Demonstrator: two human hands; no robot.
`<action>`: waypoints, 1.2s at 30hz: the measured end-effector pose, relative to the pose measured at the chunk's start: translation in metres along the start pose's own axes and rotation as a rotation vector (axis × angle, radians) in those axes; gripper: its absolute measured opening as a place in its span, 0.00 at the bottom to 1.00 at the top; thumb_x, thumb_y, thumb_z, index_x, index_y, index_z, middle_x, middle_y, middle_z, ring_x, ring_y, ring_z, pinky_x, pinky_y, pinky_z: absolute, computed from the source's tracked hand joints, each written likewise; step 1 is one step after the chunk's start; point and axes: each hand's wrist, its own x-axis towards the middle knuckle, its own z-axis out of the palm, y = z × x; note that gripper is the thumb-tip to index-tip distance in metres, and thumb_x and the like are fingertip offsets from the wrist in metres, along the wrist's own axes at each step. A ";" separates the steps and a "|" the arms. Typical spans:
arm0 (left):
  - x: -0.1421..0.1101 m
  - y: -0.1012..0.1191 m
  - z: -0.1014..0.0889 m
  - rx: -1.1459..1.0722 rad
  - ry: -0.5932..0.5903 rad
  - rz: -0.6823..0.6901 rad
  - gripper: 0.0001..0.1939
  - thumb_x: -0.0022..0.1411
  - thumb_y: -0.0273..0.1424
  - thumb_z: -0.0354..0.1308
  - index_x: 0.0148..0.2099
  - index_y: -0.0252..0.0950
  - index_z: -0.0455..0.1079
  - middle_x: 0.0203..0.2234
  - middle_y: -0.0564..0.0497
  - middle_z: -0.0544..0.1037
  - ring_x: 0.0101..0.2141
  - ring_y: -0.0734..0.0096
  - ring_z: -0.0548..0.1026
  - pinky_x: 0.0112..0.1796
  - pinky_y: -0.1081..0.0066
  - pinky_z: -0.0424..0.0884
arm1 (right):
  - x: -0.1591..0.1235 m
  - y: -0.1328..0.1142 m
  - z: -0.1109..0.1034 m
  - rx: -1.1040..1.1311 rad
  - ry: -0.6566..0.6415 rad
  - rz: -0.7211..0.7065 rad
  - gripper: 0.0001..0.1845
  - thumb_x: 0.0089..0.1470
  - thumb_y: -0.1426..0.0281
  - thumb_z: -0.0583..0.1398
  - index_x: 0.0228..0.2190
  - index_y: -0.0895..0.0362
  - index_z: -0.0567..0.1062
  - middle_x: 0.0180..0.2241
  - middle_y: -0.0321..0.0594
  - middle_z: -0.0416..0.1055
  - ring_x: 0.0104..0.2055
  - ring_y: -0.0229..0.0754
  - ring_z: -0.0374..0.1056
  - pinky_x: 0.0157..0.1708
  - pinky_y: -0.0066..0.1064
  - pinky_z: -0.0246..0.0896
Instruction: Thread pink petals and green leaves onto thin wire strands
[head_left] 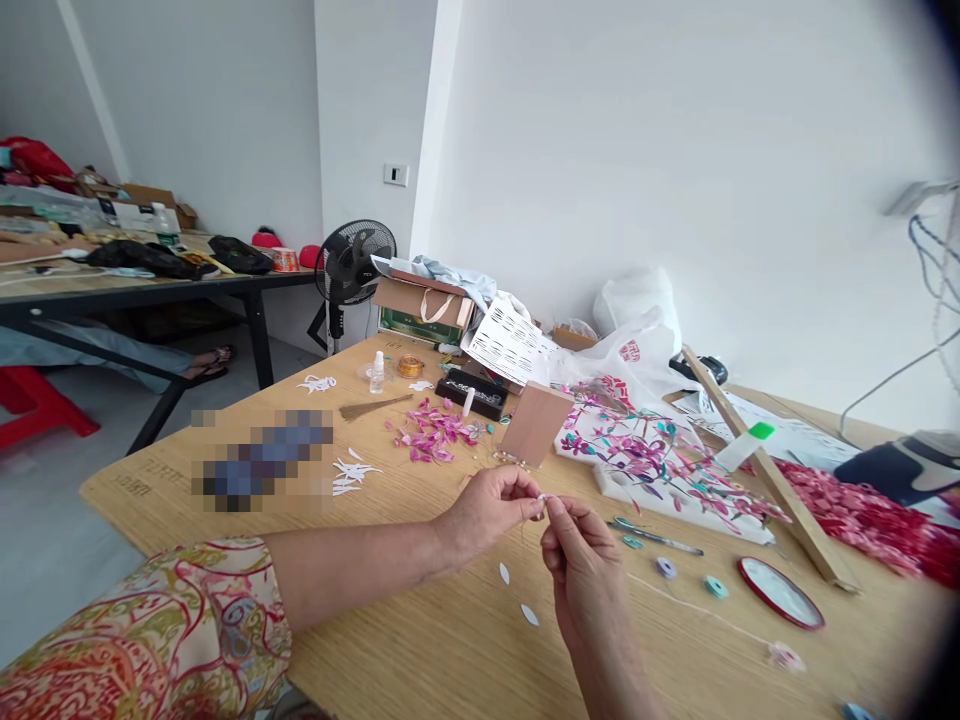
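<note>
My left hand (480,510) and my right hand (589,560) meet above the wooden table (420,630). Both have thumb and fingertips pinched on a small pale piece (546,498), too small and too covered to name exactly. A pale thread (697,606) runs across the table from behind my right hand to a light pink spool (785,656). Two white leaf-shaped pieces (529,614) lie on the table below my hands. Tweezers (660,538) and small purple (665,568) and teal (715,586) spools lie to the right of my right hand.
Pink petals (435,432), white slivers (352,474) and a small wooden board (536,425) lie beyond my hands. Pink flower sprays (660,450) rest on white foam at the right, beside a long wooden bar (772,480). A round red-rimmed dish (780,592) sits nearer.
</note>
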 end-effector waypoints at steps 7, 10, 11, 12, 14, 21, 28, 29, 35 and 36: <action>0.001 -0.003 0.001 -0.038 0.032 -0.033 0.07 0.45 0.30 0.58 0.27 0.31 0.66 0.22 0.54 0.67 0.27 0.77 0.64 0.32 0.74 0.59 | 0.001 0.002 0.001 0.011 0.013 0.000 0.14 0.36 0.63 0.66 0.23 0.59 0.71 0.12 0.27 0.59 0.15 0.26 0.50 0.13 0.17 0.42; 0.001 -0.005 0.000 -0.050 0.037 -0.037 0.07 0.46 0.30 0.58 0.28 0.30 0.67 0.22 0.53 0.68 0.27 0.77 0.64 0.33 0.74 0.59 | 0.002 0.003 0.001 0.019 0.018 0.007 0.13 0.35 0.63 0.66 0.23 0.58 0.71 0.13 0.27 0.59 0.16 0.26 0.50 0.13 0.17 0.43; 0.001 -0.006 0.000 -0.050 0.041 -0.039 0.07 0.46 0.30 0.58 0.28 0.30 0.67 0.22 0.53 0.68 0.27 0.77 0.64 0.33 0.74 0.60 | 0.002 0.003 0.000 0.020 0.019 0.008 0.13 0.35 0.63 0.66 0.23 0.58 0.71 0.13 0.27 0.59 0.16 0.26 0.50 0.13 0.17 0.43; 0.000 -0.006 0.000 -0.051 0.046 -0.042 0.07 0.46 0.31 0.58 0.28 0.30 0.67 0.22 0.53 0.68 0.27 0.77 0.65 0.33 0.74 0.60 | 0.002 0.004 0.000 0.021 0.018 0.007 0.13 0.36 0.64 0.66 0.23 0.58 0.71 0.13 0.27 0.60 0.16 0.26 0.50 0.13 0.17 0.44; 0.000 -0.006 0.000 -0.064 0.051 -0.048 0.08 0.46 0.31 0.58 0.28 0.30 0.67 0.22 0.53 0.68 0.27 0.77 0.65 0.34 0.74 0.59 | 0.002 0.004 -0.001 0.022 0.014 0.002 0.13 0.36 0.64 0.66 0.23 0.58 0.71 0.13 0.27 0.60 0.16 0.26 0.50 0.14 0.17 0.44; -0.003 -0.004 0.001 -0.097 0.041 -0.060 0.09 0.44 0.31 0.60 0.28 0.30 0.66 0.23 0.53 0.68 0.28 0.77 0.64 0.34 0.74 0.59 | 0.002 0.006 -0.003 0.010 0.009 0.001 0.12 0.37 0.64 0.65 0.23 0.58 0.71 0.13 0.27 0.59 0.16 0.27 0.50 0.14 0.17 0.44; -0.001 -0.004 0.001 -0.107 0.039 -0.069 0.10 0.44 0.32 0.60 0.27 0.30 0.65 0.22 0.54 0.67 0.27 0.78 0.63 0.33 0.74 0.59 | 0.001 0.007 -0.002 0.011 0.005 0.002 0.12 0.37 0.64 0.65 0.23 0.58 0.71 0.13 0.27 0.59 0.16 0.27 0.50 0.14 0.18 0.44; -0.001 -0.005 0.001 -0.108 0.038 -0.070 0.10 0.44 0.32 0.60 0.26 0.30 0.65 0.22 0.54 0.66 0.27 0.78 0.63 0.33 0.74 0.59 | 0.001 0.006 -0.002 0.013 0.006 0.002 0.12 0.37 0.64 0.65 0.23 0.58 0.71 0.13 0.27 0.59 0.16 0.27 0.50 0.14 0.18 0.43; 0.001 -0.009 -0.001 -0.116 0.007 -0.051 0.10 0.44 0.31 0.61 0.28 0.31 0.65 0.22 0.54 0.67 0.27 0.77 0.65 0.35 0.72 0.60 | 0.000 0.005 -0.002 0.025 -0.001 0.006 0.12 0.37 0.64 0.65 0.22 0.58 0.70 0.14 0.28 0.59 0.17 0.27 0.50 0.14 0.18 0.44; 0.001 -0.010 -0.001 -0.112 0.014 -0.050 0.09 0.44 0.30 0.61 0.28 0.31 0.65 0.22 0.54 0.68 0.27 0.77 0.65 0.35 0.72 0.60 | 0.000 0.005 -0.002 0.023 -0.001 0.004 0.12 0.37 0.64 0.65 0.22 0.58 0.70 0.14 0.28 0.59 0.17 0.27 0.49 0.14 0.18 0.43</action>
